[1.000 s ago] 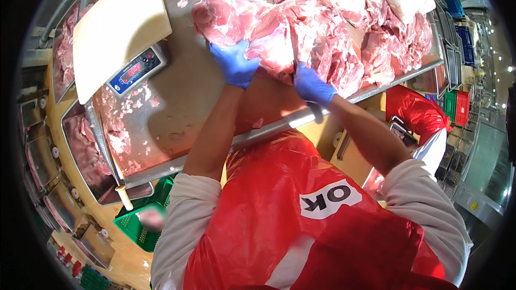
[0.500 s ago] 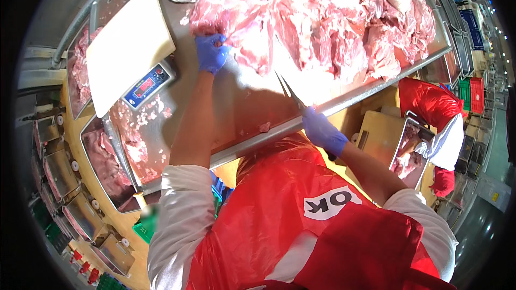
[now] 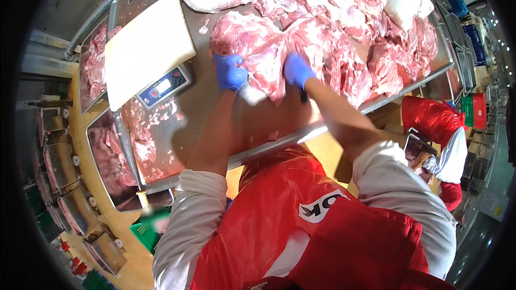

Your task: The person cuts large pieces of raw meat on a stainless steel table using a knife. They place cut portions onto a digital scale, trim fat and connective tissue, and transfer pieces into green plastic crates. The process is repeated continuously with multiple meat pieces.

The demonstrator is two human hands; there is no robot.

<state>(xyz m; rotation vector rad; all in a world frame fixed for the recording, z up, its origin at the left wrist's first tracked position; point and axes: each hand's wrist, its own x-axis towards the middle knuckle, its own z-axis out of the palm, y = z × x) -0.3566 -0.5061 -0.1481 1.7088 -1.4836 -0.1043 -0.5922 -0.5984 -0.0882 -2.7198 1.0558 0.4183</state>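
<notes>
My left hand (image 3: 230,72), in a blue glove, is closed on the lower left edge of a large piece of raw meat (image 3: 258,48). My right hand (image 3: 298,71), gloved the same way, lies against the right side of that piece. It grips a knife, whose dark handle end (image 3: 303,96) sticks out below the fist. The blade is hidden by the hand and the meat. Both hands are over the steel table (image 3: 236,129).
A heap of meat (image 3: 349,32) with pale, fatty pieces covers the far right. At left, a white board (image 3: 145,48) lies on a scale (image 3: 164,86), with trimmings (image 3: 142,139) near it. Trays of meat (image 3: 107,156) stand beyond the left edge. A co-worker in red (image 3: 430,118) is at right.
My right hand has moved up and left from the table's near edge to the meat with the knife, whose blade has gone from sight. My left hand keeps its grip; the view has shifted slightly.
</notes>
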